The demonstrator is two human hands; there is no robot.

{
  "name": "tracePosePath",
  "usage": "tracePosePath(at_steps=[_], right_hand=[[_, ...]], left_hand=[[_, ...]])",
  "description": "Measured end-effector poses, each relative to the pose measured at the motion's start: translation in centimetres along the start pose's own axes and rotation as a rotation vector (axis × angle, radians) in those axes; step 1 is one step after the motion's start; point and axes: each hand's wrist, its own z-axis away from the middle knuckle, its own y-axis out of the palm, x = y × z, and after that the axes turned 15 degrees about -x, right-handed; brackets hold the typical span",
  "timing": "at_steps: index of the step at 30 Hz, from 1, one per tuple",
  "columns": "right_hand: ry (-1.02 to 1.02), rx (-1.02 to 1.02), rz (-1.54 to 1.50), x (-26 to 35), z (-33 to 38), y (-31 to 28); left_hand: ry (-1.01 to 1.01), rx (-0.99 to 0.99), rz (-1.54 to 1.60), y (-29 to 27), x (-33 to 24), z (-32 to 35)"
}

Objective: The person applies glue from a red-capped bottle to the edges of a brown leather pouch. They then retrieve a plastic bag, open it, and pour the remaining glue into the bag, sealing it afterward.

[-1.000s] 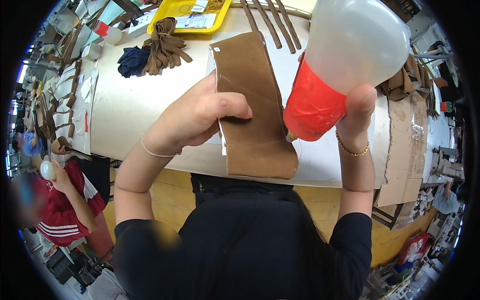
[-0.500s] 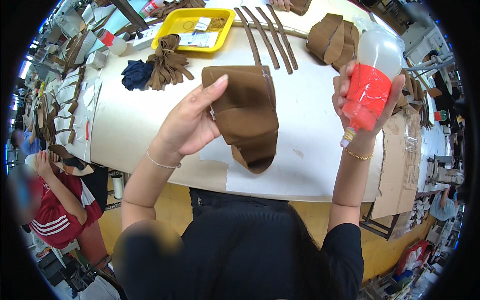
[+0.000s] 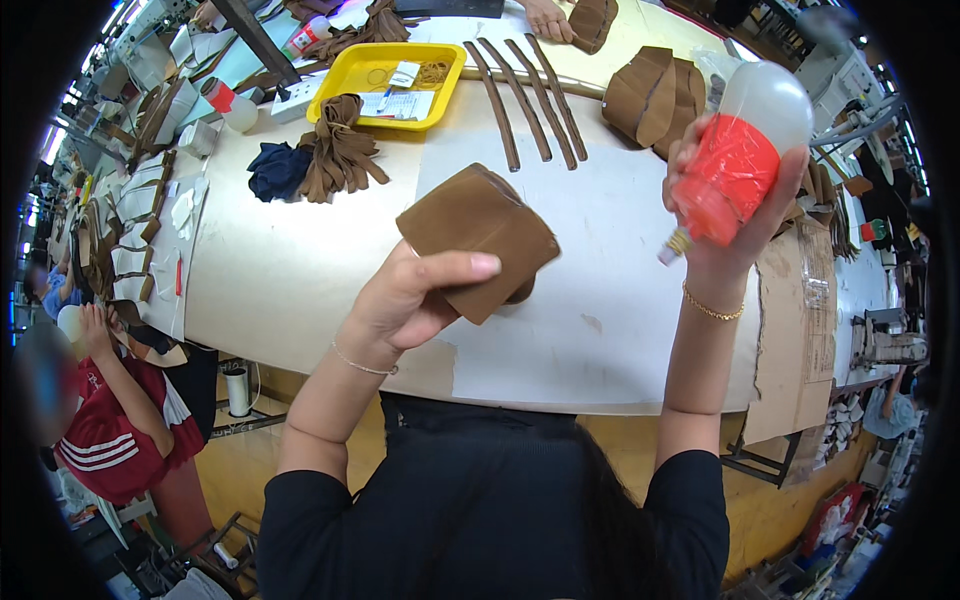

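My left hand (image 3: 412, 292) grips a folded brown fabric piece (image 3: 478, 232) over the middle of the table, thumb on top and fingers underneath. The piece is tilted, with its far layers partly hidden below. My right hand (image 3: 748, 225) is wrapped round a squeeze bottle (image 3: 738, 160) with a cloudy body and a red band. Its narrow nozzle (image 3: 675, 246) points down toward the left, apart from the fabric. Beyond my hands, several thin brown strips (image 3: 491, 105) lie side by side. Further right rest more curved brown pieces (image 3: 638, 98).
A yellow tray (image 3: 450, 88) stands at the far left, with a bundle of brown straps (image 3: 340, 160) and dark blue cloth (image 3: 275, 170) before it. Cardboard (image 3: 790, 345) hangs at the right edge. Another person's hand (image 3: 548, 20) is across the table; a person in red (image 3: 125, 430) sits left.
My left hand has turned the brown piece over, so its long lower part no longer hangs toward me. The bottle has tilted, its nozzle shifting left and slightly up.
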Motion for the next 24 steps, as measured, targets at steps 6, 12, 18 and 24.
tracePosePath(at_steps=[6,12,18,24], right_hand=[[-0.195,0.156,0.204,-0.2,-0.3,2.0],[-0.348,0.456,0.377,-0.7,1.4,4.5],[-0.324,0.507,0.358,-0.7,1.9,5.3],[-0.269,0.576,0.494,-0.4,1.9,5.7]], left_hand=[[-0.130,0.166,-0.414,1.7,-2.0,1.9],[-0.192,0.162,-0.535,2.2,-2.7,2.3],[-0.284,0.177,-0.543,2.4,-3.4,2.2],[-0.287,0.200,-0.547,2.8,-3.7,2.1]])
